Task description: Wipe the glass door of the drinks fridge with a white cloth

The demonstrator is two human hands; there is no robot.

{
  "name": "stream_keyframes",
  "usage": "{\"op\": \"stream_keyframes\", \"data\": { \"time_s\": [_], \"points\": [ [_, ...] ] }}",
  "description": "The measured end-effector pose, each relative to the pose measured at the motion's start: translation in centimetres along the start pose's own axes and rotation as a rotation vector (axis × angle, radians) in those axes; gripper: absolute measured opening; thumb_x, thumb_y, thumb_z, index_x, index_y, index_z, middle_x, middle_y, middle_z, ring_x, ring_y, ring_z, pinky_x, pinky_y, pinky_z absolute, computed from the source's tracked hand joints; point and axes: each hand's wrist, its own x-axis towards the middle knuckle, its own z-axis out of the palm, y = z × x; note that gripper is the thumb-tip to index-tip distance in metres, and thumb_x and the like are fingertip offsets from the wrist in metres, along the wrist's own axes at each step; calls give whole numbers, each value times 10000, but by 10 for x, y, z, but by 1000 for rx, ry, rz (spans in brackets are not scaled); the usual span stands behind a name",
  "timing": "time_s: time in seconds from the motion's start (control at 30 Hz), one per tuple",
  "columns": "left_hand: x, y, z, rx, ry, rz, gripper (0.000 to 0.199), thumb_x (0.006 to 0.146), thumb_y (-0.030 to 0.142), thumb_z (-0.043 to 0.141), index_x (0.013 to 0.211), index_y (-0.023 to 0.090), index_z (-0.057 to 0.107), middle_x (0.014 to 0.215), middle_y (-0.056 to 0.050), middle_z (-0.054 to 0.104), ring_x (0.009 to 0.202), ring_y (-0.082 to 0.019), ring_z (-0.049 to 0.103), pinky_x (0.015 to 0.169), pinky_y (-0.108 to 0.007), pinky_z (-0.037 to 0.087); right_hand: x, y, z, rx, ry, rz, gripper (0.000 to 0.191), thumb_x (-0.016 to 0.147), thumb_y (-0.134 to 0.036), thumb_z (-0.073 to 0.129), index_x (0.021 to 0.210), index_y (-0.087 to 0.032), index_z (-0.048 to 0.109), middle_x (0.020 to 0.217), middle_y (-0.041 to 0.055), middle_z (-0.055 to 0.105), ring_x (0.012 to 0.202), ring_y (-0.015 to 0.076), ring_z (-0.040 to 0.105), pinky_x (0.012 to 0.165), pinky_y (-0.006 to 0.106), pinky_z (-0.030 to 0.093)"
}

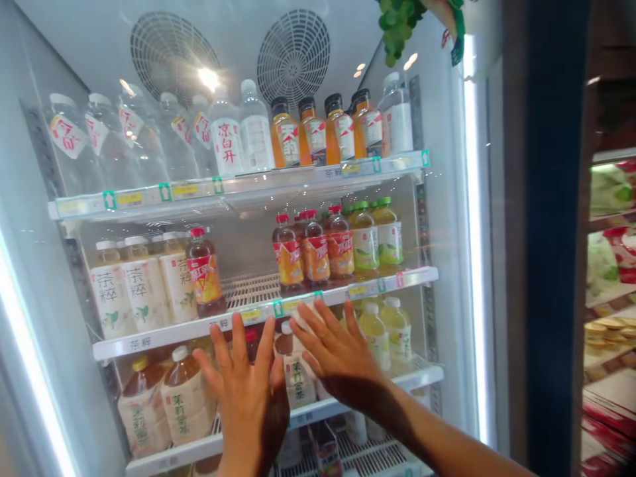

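My left hand (251, 391) is raised palm outward with its fingers spread, holding nothing. To its right, my right hand (342, 354) is tilted, fingers stretched out, and it holds nothing either. Both are in front of a drinks fridge, overlapping the middle shelf (169, 336) and the bottles below it. A jasmine tea bottle (298, 377) shows between the hands. Above the left hand is a red-capped iced tea bottle (205, 278); similar red-capped bottles (315, 252) are above the right. Reflections suggest a glass pane; I cannot tell whether the hands touch it.
Clear water bottles (166, 139) and orange drinks with black caps (313, 136) line the top shelf (298, 175). White-labelled tea bottles (142, 288) stand at middle left. A light strip (476, 265) and dark frame (551, 232) edge the right side. Green grapes (400, 26) show at top right.
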Motion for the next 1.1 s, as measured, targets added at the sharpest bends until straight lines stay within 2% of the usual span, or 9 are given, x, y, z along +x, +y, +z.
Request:
{"op": "stream_keyframes", "data": {
  "time_s": [0.13, 0.3, 0.47, 0.57, 0.67, 0.77, 0.83, 1.0, 1.1],
  "points": [
    [9, 35, 16, 18, 46, 3, 898, 949, 221, 635, 1655, 414, 116, 1781, -34, -38, 1643, -350, -82, 1270, -750, -10, -9, 56, -15, -76, 31, 105, 645, 1036, -217, 484, 1635, -114, 270, 1717, 113, 262, 1636, 265, 30, 1324, 594, 29],
    [14, 71, 29, 4, 63, 32, 876, 949, 230, 634, 1657, 403, 148, 1782, -29, -33, 1645, -323, -99, 1285, -710, -51, -30, 105, -29, -15, -15, -182, 521, 1041, -247, 504, 1553, -175, 447, 1674, 28, 390, 1635, 232, 76, 1344, 520, -1],
    [23, 102, 38, -8, 63, 45, 867, 961, 253, 629, 1659, 395, 134, 1783, -7, -62, 1643, -286, -130, 1305, -612, -107, -37, 134, -37, -75, 16, -66, 570, 1031, -203, 493, 1584, -114, 384, 1682, 86, 368, 1636, 257, 29, 1333, 562, -14],
    [30, 112, 39, -19, 74, 63, 841, 976, 247, 600, 1658, 394, 132, 1783, -1, -57, 1646, -278, -119, 1306, -582, -125, -34, 141, -39, -7, -1, -193, 563, 1035, -262, 521, 1577, -157, 413, 1669, 43, 395, 1634, 244, 86, 1344, 537, 6],
    [42, 104, 32, -15, 83, 119, 790, 985, 255, 579, 1656, 379, 181, 1785, -11, -2, 1652, -298, -68, 1311, -604, -92, -12, 155, -42, -22, -12, -277, 575, 1050, -254, 479, 1609, -193, 357, 1677, 15, 377, 1631, 209, 114, 1347, 525, 0],
    [60, 82, 19, 39, 125, 221, 753, 985, 285, 577, 1649, 364, 232, 1783, -7, 43, 1654, -302, -42, 1312, -616, -84, 20, 167, -48, -77, 34, -195, 606, 1059, -227, 424, 1640, -159, 266, 1704, 49, 316, 1635, 214, 39, 1339, 554, 1],
    [73, 64, 9, 73, 152, 287, 740, 987, 321, 574, 1648, 357, 243, 1782, 0, 45, 1654, -295, -47, 1313, -610, -91, 34, 163, -49, -68, 36, -217, 608, 1055, -230, 430, 1636, -142, 275, 1711, 63, 299, 1636, 232, 29, 1342, 559, 44],
    [96, 24, -12, 112, 132, 361, 725, 990, 377, 559, 1648, 341, 257, 1783, -3, 60, 1654, -305, 1, 1325, -594, -64, 67, 143, -44, -1, -52, -528, 549, 1058, -240, 430, 1598, -157, 376, 1704, 25, 334, 1628, 216, 140, 1356, 481, 105],
    [106, 1, -23, 119, 105, 348, 726, 992, 360, 549, 1652, 343, 249, 1785, -8, 57, 1652, -324, 12, 1326, -592, -52, 109, 138, -40, -36, 39, -414, 579, 1070, -243, 414, 1624, -124, 298, 1710, 84, 318, 1631, 231, 129, 1344, 533, 105]
  ]
}}
